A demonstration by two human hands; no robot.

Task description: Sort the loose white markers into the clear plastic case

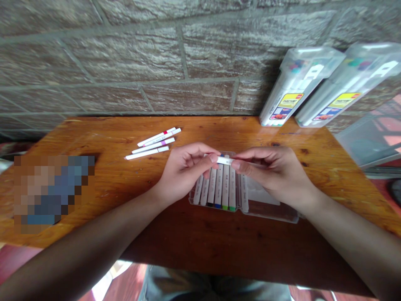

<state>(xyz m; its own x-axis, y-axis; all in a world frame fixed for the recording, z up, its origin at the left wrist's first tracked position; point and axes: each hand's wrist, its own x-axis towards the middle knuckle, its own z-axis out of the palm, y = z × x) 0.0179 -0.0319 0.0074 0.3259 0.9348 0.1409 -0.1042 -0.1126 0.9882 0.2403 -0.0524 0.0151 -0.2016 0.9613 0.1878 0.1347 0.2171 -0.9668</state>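
Both my hands hold one white marker point(224, 160) level above an open clear plastic case point(269, 211). My left hand point(184, 169) pinches its left end between thumb and fingers. My right hand point(271, 171) pinches its right end, fingers curled. Below them, several white markers point(219, 188) with coloured caps lie side by side in the left part of the case. The right part of the case is partly hidden by my right hand.
Several loose white markers point(155, 143) lie on the wooden table point(94, 138) behind my left hand. Two tall clear marker boxes point(297, 85) lean against the brick wall at the back right. A blurred patch sits at the left.
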